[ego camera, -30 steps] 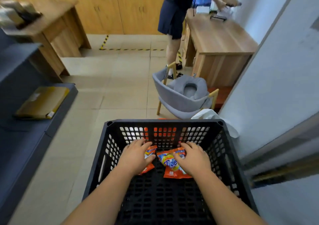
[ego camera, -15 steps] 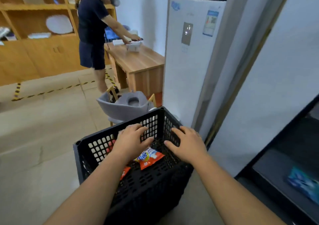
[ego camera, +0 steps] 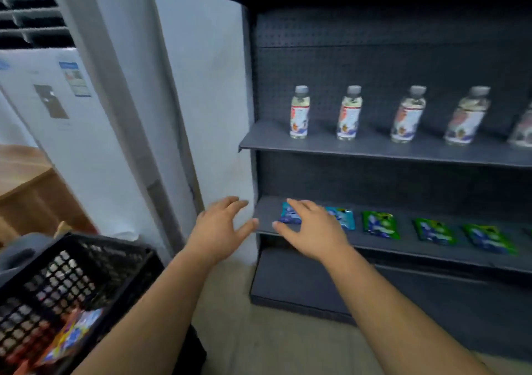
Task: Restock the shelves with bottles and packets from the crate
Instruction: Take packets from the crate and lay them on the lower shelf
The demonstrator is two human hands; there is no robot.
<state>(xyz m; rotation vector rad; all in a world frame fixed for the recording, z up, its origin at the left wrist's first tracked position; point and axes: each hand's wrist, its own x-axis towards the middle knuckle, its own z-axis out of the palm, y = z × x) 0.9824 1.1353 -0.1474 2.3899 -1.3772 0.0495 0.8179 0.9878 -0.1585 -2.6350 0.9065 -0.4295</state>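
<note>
Black crate point(ego camera: 95, 262) sits lower left on the floor, an orange packet point(ego camera: 69, 337) inside, blurred. Left hand point(ego camera: 218, 229) hangs empty beside the shelf unit's point(ego camera: 374, 147) edge, fingers spread. Right hand point(ego camera: 312, 227) is also spread, over a blue packet point(ego camera: 288, 216) on the lower shelf; contact unclear. Bottles point(ego camera: 299, 112) line the shelf above; green packets point(ego camera: 380, 225) lie further right.

One head-worn view is given. The dark shelving point(ego camera: 388, 150) is faced closely, seen from above and slightly leftward.
</note>
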